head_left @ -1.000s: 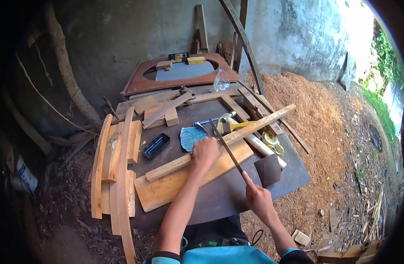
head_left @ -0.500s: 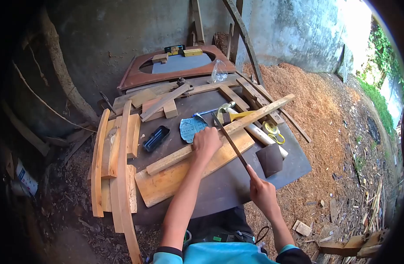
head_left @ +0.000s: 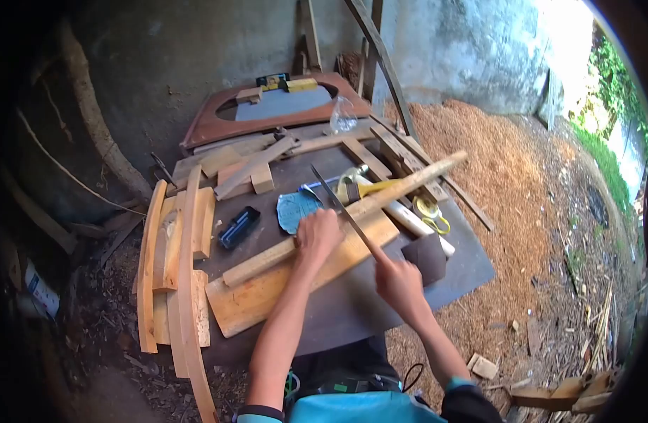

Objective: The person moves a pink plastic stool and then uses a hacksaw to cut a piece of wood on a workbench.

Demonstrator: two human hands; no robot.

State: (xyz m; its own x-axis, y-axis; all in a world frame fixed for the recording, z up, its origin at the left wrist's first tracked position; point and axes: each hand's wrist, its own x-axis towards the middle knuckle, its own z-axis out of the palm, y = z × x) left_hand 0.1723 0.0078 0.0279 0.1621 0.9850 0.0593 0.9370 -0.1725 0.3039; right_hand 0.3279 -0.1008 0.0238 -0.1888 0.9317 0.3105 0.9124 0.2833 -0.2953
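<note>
Two bare hands at one long wooden stick (head_left: 406,187), left part laid along the flat board (head_left: 253,302), probably for solid backing above the bench (head_left: 352,307), right part out past the flat board and over a pale handle (head_left: 417,225). Left hand (head_left: 320,236) in a fist on the stick, above the middle of the flat board, fingers curled down round the wood, seemingly to stop any sliding. Right hand (head_left: 400,284) just off the near edge of the flat board, fingers closed round the end of a dark narrow tool (head_left: 344,209) (file or blade, impossible to tell which), slanted across the stick, presumably for a path clear of the left knuckles. Beyond the flat board's left end, a small dark-blue tray (head_left: 239,227), open-topped, too dark inside to make out any contents. Much farther beyond the flat board, some clear plastic (head_left: 343,116), bag or cup, contents equally uncertain. Right of the flat board, a dark sheet (head_left: 426,259), apparently within easy reach.
</note>
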